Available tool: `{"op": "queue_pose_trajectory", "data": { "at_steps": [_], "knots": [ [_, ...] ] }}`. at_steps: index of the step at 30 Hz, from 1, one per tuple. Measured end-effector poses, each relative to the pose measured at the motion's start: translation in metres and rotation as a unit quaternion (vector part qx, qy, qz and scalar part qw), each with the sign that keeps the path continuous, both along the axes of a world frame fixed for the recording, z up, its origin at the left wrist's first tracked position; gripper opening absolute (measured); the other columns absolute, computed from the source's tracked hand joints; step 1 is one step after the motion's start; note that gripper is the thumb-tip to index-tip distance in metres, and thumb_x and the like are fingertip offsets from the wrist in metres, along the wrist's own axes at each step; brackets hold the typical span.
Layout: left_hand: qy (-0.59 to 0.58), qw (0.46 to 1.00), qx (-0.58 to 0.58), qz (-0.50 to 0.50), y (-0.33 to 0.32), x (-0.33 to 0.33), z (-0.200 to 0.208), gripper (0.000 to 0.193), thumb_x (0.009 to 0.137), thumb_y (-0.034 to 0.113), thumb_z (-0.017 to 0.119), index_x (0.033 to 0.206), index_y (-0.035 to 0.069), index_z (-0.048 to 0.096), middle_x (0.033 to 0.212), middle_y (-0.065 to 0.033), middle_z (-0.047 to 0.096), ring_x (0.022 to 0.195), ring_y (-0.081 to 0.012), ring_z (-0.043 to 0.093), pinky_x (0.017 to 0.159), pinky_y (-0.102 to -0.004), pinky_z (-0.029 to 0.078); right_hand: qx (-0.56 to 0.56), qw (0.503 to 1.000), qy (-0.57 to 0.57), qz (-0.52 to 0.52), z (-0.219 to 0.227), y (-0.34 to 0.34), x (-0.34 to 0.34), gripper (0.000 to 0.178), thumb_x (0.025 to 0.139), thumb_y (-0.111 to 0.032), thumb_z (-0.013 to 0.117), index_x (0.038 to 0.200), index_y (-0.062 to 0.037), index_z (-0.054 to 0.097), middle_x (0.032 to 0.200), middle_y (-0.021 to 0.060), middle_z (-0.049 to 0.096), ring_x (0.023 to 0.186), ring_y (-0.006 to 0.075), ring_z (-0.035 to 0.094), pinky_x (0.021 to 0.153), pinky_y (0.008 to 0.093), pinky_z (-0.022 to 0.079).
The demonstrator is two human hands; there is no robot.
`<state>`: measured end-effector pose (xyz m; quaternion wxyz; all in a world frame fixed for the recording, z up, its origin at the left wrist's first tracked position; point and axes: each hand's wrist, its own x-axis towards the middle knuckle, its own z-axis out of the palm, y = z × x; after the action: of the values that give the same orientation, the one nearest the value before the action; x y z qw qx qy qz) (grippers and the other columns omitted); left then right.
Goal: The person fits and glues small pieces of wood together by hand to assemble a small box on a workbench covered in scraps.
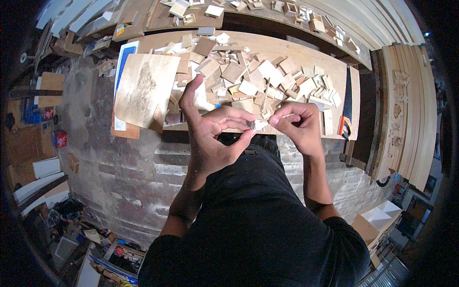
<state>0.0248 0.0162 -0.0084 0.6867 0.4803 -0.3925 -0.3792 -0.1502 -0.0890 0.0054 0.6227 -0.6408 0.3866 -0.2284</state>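
My left hand (208,136) pinches a small white piece with a dark end (258,125) between thumb and fingers, its index finger stretched up. From the other side, the closed fingertips of my right hand (302,128) grip the white end of the same piece. What kind of thing it is, I cannot make out. Both hands are just above the near edge of a wooden workbench (306,48). Behind them lies a heap of small wood offcuts (234,71), pale and brown blocks and flat bits.
A large thin wood sheet (146,91) covers the bench's left end. At its right end lies a handsaw with an orange and black handle (344,127). Another bench (267,19) with small wooden pieces stands beyond. Long boards (416,115) are stacked on the right.
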Motion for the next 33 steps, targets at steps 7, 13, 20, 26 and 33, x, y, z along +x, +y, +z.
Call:
{"op": "queue_pose_trajectory", "data": {
  "at_steps": [7, 13, 20, 26, 33],
  "knots": [
    [-0.006, 1.0, 0.007, -0.003, 0.001, 0.0, 0.001, 0.112, 0.07, -0.019, 0.066, 0.149, 0.012, -0.007, 0.098, -0.0222, 0.065, 0.087, -0.0267, 0.071, 0.075, -0.0348, 0.062, 0.009, 0.999, -0.047, 0.015, 0.002, 0.0, -0.002, 0.009, 0.081, -0.006, 0.078, 0.077, -0.0008, 0.072, 0.063, -0.005, 0.058, 0.055, -0.0005, 0.038, 0.048, 0.0197, 0.025],
    [-0.004, 1.0, -0.003, -0.011, 0.001, -0.001, 0.001, 0.112, 0.07, -0.018, 0.067, 0.149, 0.011, -0.007, 0.098, -0.0222, 0.065, 0.087, -0.0271, 0.071, 0.075, -0.0352, 0.062, -0.024, 1.0, 0.003, -0.001, -0.001, -0.002, -0.001, 0.01, 0.081, -0.007, 0.079, 0.075, -0.0016, 0.072, 0.064, -0.0055, 0.059, 0.054, -0.001, 0.039, 0.048, 0.0193, 0.025],
    [0.002, 0.999, 0.026, -0.026, 0.003, 0.0, 0.003, 0.115, 0.07, -0.018, 0.068, 0.149, 0.014, -0.01, 0.094, -0.0208, 0.068, 0.09, -0.0279, 0.071, 0.078, -0.0361, 0.062, -0.029, 0.999, -0.029, 0.031, 0.0, -0.009, -0.007, 0.012, 0.081, -0.008, 0.079, 0.075, -0.0015, 0.071, 0.064, -0.0051, 0.06, 0.055, -0.0015, 0.039, 0.049, 0.0191, 0.025],
    [-0.01, 1.0, 0.014, -0.024, 0.003, -0.001, 0.001, 0.116, 0.071, -0.019, 0.067, 0.149, 0.015, -0.012, 0.094, -0.0214, 0.068, 0.09, -0.0283, 0.071, 0.078, -0.0368, 0.062, -0.018, 0.999, 0.016, 0.034, 0.004, -0.01, -0.004, 0.011, 0.081, -0.007, 0.078, 0.076, -0.0002, 0.071, 0.065, -0.0026, 0.062, 0.057, 0.0002, 0.045, 0.05, 0.0192, 0.031],
    [0.002, 0.999, 0.021, -0.028, 0.005, -0.002, 0.0, 0.115, 0.07, -0.02, 0.067, 0.149, 0.013, -0.011, 0.109, -0.0249, 0.062, 0.09, -0.0285, 0.071, 0.077, -0.0369, 0.062, -0.038, 0.997, -0.017, 0.061, 0.001, -0.006, -0.006, 0.011, 0.08, -0.007, 0.079, 0.075, -0.0008, 0.071, 0.065, -0.0027, 0.062, 0.056, -0.0004, 0.044, 0.049, 0.0188, 0.029]
  ]
}}
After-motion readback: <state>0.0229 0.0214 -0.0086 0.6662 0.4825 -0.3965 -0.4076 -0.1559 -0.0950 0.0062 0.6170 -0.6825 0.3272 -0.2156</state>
